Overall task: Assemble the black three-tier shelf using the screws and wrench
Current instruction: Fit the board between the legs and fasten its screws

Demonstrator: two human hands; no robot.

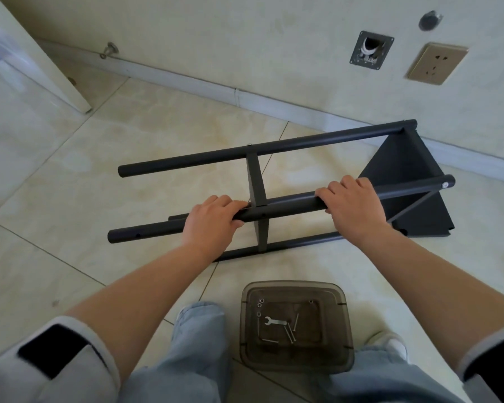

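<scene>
My left hand (213, 221) and right hand (354, 203) both grasp the near round pole of the black metal three-tier shelf (288, 206), lying sideways on the floor beyond the smoky plastic box (344, 315) holding the small silver wrench (275, 321) and screws (291, 333).

Both hands on the shelf frame
Left hand (213, 221) and right hand (354, 203) grip one pole (291, 205) of the black shelf (402, 170) lying on the tiled floor (70, 175).

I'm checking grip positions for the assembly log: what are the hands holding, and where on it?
Both grip the shelf's near upper pole: left hand just left of the middle shelf panel, right hand to that panel's right.
</scene>
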